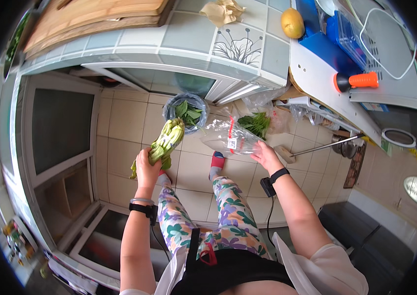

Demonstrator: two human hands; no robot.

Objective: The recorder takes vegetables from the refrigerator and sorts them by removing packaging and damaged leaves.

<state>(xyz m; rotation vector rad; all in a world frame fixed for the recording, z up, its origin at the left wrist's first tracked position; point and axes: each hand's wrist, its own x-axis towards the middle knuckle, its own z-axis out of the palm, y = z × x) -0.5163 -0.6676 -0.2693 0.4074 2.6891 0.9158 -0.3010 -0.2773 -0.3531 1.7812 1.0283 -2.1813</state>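
Observation:
My left hand [146, 167] is closed around a bunch of pale green leafy vegetable [167, 138], its thick stalk end pointing away from me. My right hand [266, 156] grips the edge of a clear plastic bag [227, 138] with a red strip and a small printed label. Beyond the vegetable, on the floor, stands a bin with a bluish plastic liner [204, 110] and green leaves [188, 111] inside. Another bunch of leafy greens [255, 124] lies on the floor behind the clear bag.
A tiled counter [190, 33] runs ahead, bearing a wooden cutting board [120, 14] and crumpled brown paper [223, 13]. At the right, a white surface holds a yellow fruit [292, 23] and an orange flashlight [359, 80]. A long-handled tool [326, 145] reaches across the floor. A cabinet door stands ajar.

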